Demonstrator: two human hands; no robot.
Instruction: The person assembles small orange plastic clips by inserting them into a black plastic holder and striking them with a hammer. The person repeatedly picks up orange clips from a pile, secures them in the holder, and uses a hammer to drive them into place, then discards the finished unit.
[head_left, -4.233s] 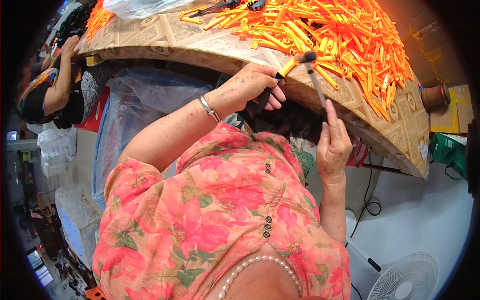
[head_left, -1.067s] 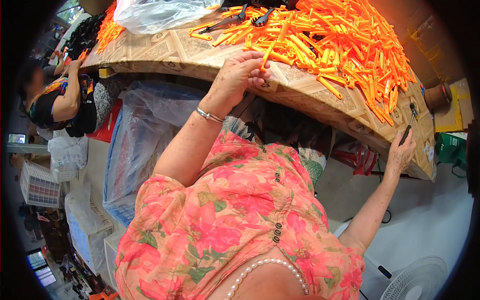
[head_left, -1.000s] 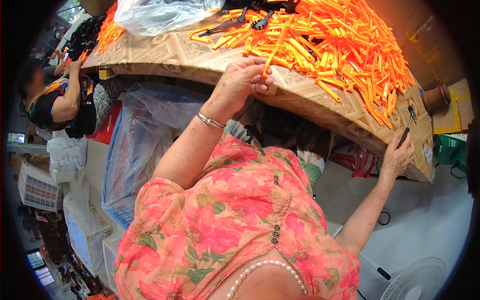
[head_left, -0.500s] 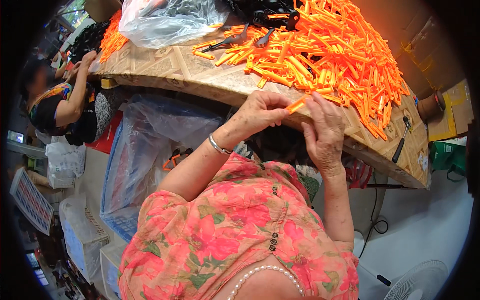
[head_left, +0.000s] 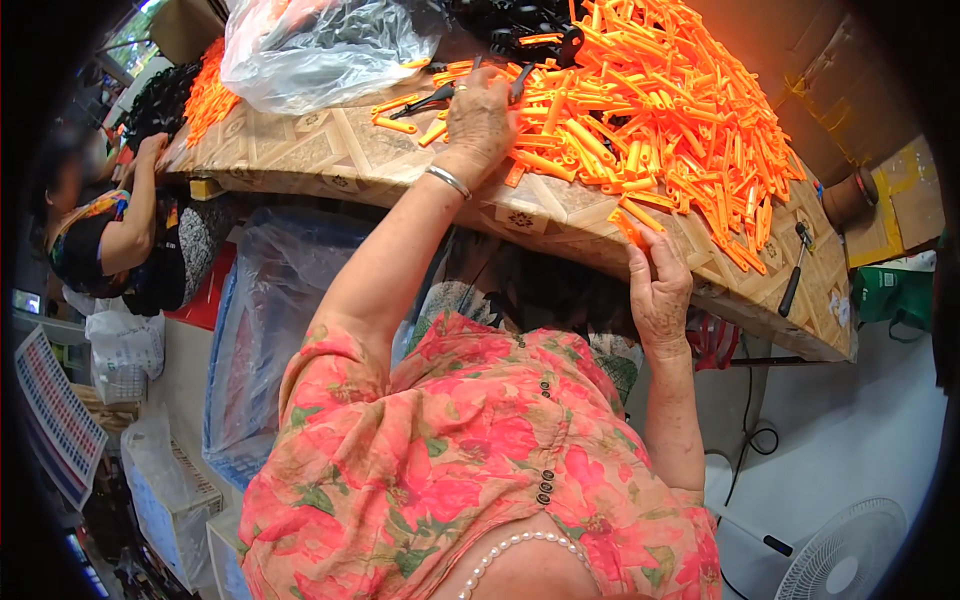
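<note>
My right hand (head_left: pixel 660 295) pinches a slim orange plastic piece (head_left: pixel 627 228) at the table's front edge. Further left, my left hand (head_left: pixel 482 120) reaches over the tabletop with its back upward. It lies across a black plastic part (head_left: pixel 425 102) with a long thin stem; its fingertips are hidden, so I cannot make out whether they grip that part. Just right of those fingers rests a second black part (head_left: pixel 521 84). A big heap of similar orange pieces (head_left: pixel 690 120) spreads from there to the right.
A clear plastic bag (head_left: pixel 325 60) sits left of the heap. A black-handled tool (head_left: pixel 795 270) lies at the table's right end. Below the patterned table (head_left: pixel 340 150) stands a blue plastic-lined basket (head_left: pixel 250 350). Another person (head_left: pixel 110 220) works at far left; a fan (head_left: pixel 845 560) stands lower right.
My left hand has let go of the orange piece and moved up and left to the black parts. My right hand, now gripping the piece alone, has dropped slightly.
</note>
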